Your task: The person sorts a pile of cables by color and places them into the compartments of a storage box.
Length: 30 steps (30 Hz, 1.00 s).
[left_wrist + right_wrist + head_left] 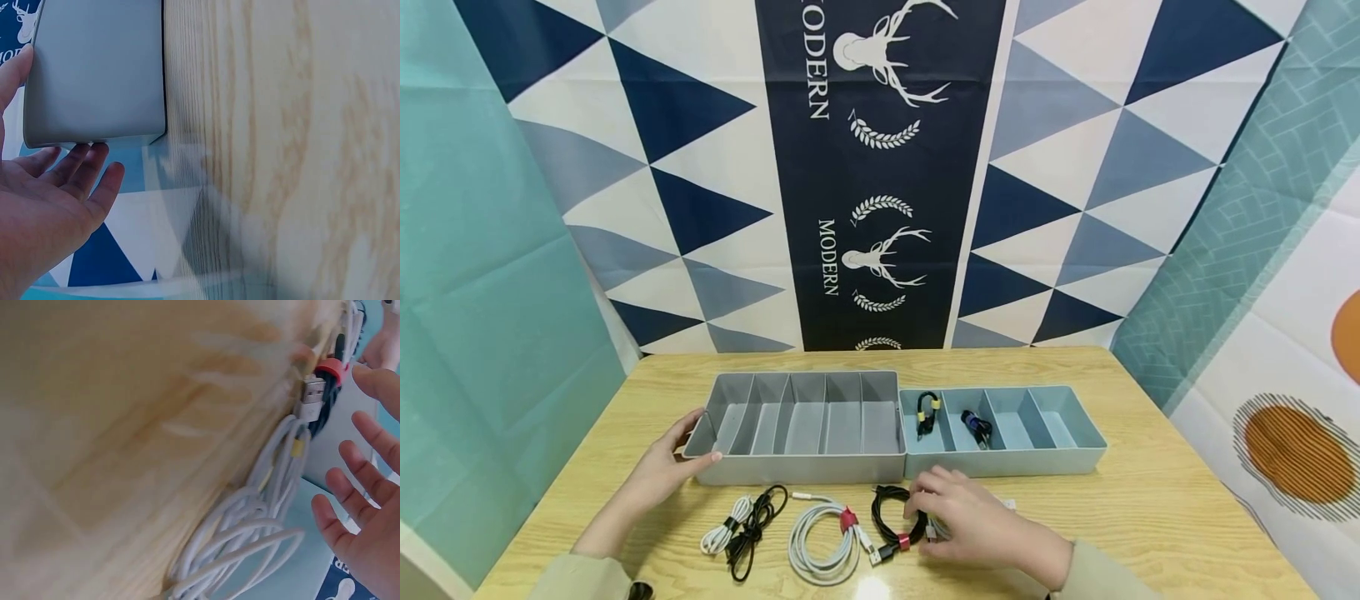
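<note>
Pale grey cable, one bundle, lower right of centre in the head view, mostly hidden there under my right hand; fingers spread and loosely bent, holding nothing. Its metal plug lies at the right side of a black coil with a red strap, touching or merely beside it, I cannot tell. Likely fault: plug snagging that coil and dragging it along, should both be caught in one pinch; the bundle's loose loops could also splay if taken by a single strand. Left of these, one grey-white coil, one black cord, one white bundle. Behind, grey box, five compartments; my left hand rests at its left end, fingers extended, thumb on the front rim. Pushing there might shunt the adjoining blue box, four compartments, its left two holding dark cables. Outermost: wooden table, patterned cloth.
</note>
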### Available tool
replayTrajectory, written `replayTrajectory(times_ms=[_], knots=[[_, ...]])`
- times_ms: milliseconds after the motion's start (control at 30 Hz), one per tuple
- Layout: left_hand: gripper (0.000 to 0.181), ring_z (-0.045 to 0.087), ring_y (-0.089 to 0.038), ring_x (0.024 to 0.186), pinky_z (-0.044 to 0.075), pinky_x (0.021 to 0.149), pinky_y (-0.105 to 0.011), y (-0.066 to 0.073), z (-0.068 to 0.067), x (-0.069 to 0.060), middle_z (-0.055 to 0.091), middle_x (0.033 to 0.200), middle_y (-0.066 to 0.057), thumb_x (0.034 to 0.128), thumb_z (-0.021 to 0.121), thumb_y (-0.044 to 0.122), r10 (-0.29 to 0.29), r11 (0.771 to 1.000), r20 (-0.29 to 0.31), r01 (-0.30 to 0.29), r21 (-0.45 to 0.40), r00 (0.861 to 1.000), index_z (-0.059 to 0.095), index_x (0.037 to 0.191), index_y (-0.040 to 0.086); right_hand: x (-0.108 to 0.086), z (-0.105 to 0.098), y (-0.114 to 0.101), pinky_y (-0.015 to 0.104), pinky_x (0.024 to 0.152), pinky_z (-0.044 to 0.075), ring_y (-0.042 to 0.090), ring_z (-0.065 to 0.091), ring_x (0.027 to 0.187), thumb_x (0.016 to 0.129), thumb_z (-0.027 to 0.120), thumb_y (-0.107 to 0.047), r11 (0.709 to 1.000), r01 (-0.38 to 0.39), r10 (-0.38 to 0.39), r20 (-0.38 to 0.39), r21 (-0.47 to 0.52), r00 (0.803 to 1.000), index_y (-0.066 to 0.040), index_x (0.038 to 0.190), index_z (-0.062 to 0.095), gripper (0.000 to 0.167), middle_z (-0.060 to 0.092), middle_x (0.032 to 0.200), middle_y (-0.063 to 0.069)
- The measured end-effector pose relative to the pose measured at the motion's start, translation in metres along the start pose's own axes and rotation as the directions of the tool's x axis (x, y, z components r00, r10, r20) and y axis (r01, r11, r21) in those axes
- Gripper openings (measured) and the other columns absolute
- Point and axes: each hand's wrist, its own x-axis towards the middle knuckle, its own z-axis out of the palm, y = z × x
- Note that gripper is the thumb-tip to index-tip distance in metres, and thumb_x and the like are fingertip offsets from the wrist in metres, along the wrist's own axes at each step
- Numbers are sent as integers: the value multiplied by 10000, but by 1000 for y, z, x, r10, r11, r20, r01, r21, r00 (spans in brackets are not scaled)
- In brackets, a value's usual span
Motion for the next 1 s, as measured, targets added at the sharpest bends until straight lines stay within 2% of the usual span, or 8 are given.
replayTrajectory(times_ms=[167, 567, 767, 1000], knots=[[885, 312, -507, 1303, 368, 984, -593, -2, 0, -1, 201, 1508, -290, 859, 680, 375, -7, 1000, 3, 7, -2, 1000, 158, 1516, 94, 2, 6, 2, 291, 792, 445, 50, 463, 978, 759, 756, -396, 999, 41, -41, 51, 7, 998, -300, 1026, 625, 312, 523, 1070, -139], [889, 318, -511, 1296, 370, 979, -594, -3, 1, -2, 204, 1506, -291, 859, 677, 386, -14, 1000, 8, 14, 7, 1000, 154, 1518, 99, 6, 13, 5, 238, 754, 418, 53, 453, 918, 794, 733, -322, 989, 145, -144, 64, -24, 988, -288, 980, 641, 210, 536, 1042, -112], [888, 318, -511, 1295, 366, 982, -598, -1, 1, -2, 205, 1506, -289, 861, 677, 378, -12, 1000, 11, 12, 5, 1000, 153, 1516, 89, 8, 15, 8, 245, 776, 423, 61, 468, 931, 778, 740, -356, 985, 166, -163, 62, -52, 985, -271, 943, 674, 197, 556, 1026, -94], [885, 312, -513, 1295, 351, 986, -612, 2, 0, -1, 206, 1511, -278, 861, 676, 376, -2, 1000, 5, 2, 11, 1000, 154, 1517, 93, 12, 16, 12, 203, 717, 383, 54, 455, 879, 760, 757, -346, 982, 181, -179, 44, -53, 983, -264, 864, 673, 156, 557, 992, -90]])
